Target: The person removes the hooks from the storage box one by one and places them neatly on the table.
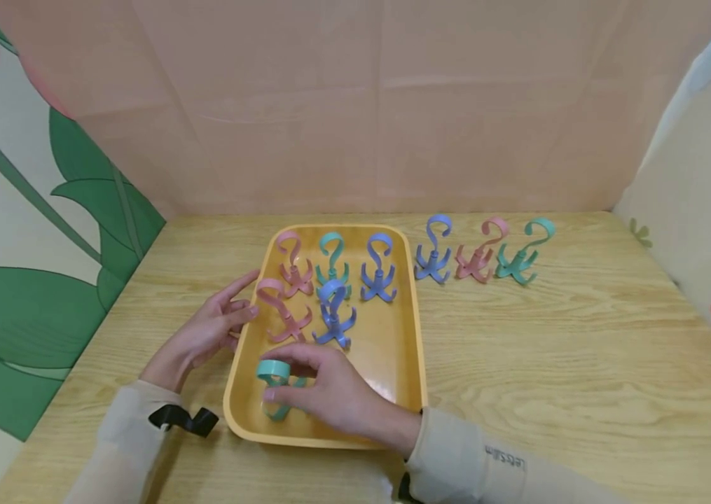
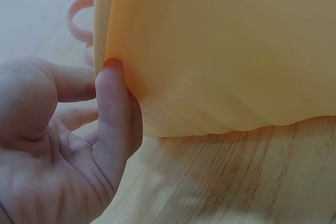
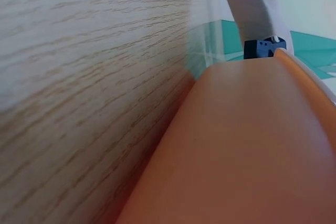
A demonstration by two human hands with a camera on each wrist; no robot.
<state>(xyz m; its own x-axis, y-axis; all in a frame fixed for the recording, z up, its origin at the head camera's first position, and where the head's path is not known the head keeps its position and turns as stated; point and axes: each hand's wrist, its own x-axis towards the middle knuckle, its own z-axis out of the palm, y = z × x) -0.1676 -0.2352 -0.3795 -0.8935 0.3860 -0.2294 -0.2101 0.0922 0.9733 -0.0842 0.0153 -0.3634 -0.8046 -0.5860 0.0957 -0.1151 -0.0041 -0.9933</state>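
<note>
A yellow tray [image 1: 387, 339] stands on the table, its left rim pinched by my left hand [image 1: 211, 327]. The left wrist view has that hand [image 2: 63, 135] with fingers against the outer wall of the tray [image 2: 226, 51]. Over the tray's near left part, my right hand [image 1: 339, 392] holds a teal four-pronged hook [image 1: 274, 371] between thumb and fingers, hiding some of it. Farther back in the tray are a pink hook [image 1: 297, 280], a teal hook [image 1: 332, 267] and a blue hook [image 1: 378, 281], with another pink hook [image 1: 291, 325] and blue hook [image 1: 335, 327] before them.
Right of the tray, a blue hook [image 1: 433, 264], a pink hook [image 1: 473, 266] and a teal hook [image 1: 517, 263] lie in a row on the wooden table [image 1: 550, 364]. A pink backdrop [image 1: 380, 140] rises behind. In the right wrist view, the tray's outer wall [image 3: 247, 145] fills much of the picture.
</note>
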